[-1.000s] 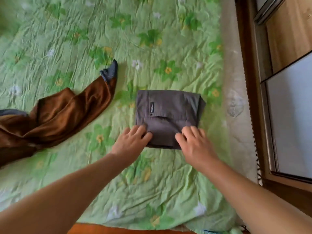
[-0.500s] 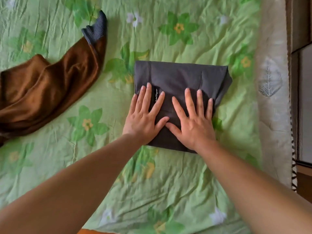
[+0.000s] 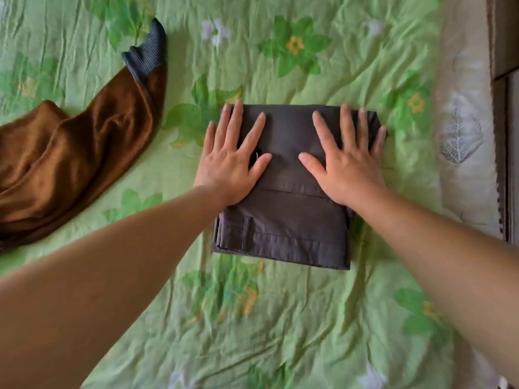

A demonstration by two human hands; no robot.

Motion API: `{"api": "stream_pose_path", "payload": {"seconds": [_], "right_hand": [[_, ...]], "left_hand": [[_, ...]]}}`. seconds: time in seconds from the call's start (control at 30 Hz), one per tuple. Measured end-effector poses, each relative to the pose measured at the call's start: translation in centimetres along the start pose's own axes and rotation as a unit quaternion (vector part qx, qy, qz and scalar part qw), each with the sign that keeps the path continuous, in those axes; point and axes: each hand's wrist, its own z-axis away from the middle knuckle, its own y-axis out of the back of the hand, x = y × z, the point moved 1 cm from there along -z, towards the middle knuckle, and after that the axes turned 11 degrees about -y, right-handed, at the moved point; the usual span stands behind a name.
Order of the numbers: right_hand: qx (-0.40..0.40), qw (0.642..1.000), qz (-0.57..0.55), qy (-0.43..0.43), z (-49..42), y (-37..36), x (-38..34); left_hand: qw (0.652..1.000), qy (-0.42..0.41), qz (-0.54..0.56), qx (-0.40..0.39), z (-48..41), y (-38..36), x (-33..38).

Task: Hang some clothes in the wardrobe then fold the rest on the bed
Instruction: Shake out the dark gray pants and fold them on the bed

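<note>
- Folding step in hand, not the hanging one: a dark grey garment, looks like trousers, lies folded into a compact rectangle on the bed, right of middle
- Left hand lies flat on the far-left part of the fold, palm down, fingers spread and pointing away from the person; grip fully open, nothing held, just pressing on cloth
- Right hand lies the same way on the far-right part, fingers splayed, the outer ones reaching the fold's right edge; grip open too, holding nothing
- Thumbs point toward each other with a gap of bare grey cloth between them
- Near half of the fold is uncovered: layered hems and a stitched band show, edges fairly square, near-right corner a bit off
- I judge this as a flatten or smooth of a finished fold, so this item looks about done
- Brown garment with a grey ribbed cuff lies loose and crumpled at the left, well apart from the grey one, not yet folded
- Next move likely calls for lifting both palms off without dragging the top layer, then reaching left for the brown piece and spreading it flat
- Space between the two garments looks enough for that
- A strip of wardrobe shows at the right edge; can't tell what hangs inside
</note>
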Motion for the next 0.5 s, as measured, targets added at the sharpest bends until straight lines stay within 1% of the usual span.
{"api": "stream_pose_path", "payload": {"seconds": [0.1,0.17,0.23,0.3,0.33,0.4,0.43,0.5], "right_hand": [[-0.016,1.000,-0.001,-0.014,-0.4,-1.7,0.2],[-0.036,0.999,-0.010,-0.027,0.2,-1.1,-0.3],[-0.031,0.997,-0.051,-0.055,2.1,0.3,-0.6],[-0.015,0.983,-0.134,-0.129,5.3,1.2,-0.6],[-0.024,0.964,-0.192,-0.181,6.7,1.5,-0.6],[-0.068,0.910,-0.307,-0.270,8.1,2.1,-0.4],[-0.095,0.877,-0.370,-0.292,7.9,2.6,-0.2],[-0.165,0.787,-0.510,-0.306,6.8,3.7,0.2]], "left_hand": [[1.000,0.004,-0.008,-0.007,-0.2,-1.2,-0.2],[0.999,0.011,0.015,-0.029,-0.1,-0.5,0.1],[0.996,0.027,0.072,-0.034,0.7,0.7,0.5],[0.981,0.088,0.171,-0.004,2.9,1.5,1.0],[0.966,0.129,0.225,0.018,4.3,1.7,1.3],[0.929,0.189,0.314,0.057,6.2,2.2,2.0],[0.910,0.209,0.351,0.068,6.7,2.5,2.2],[0.869,0.241,0.427,0.069,6.8,3.3,2.3]]}}
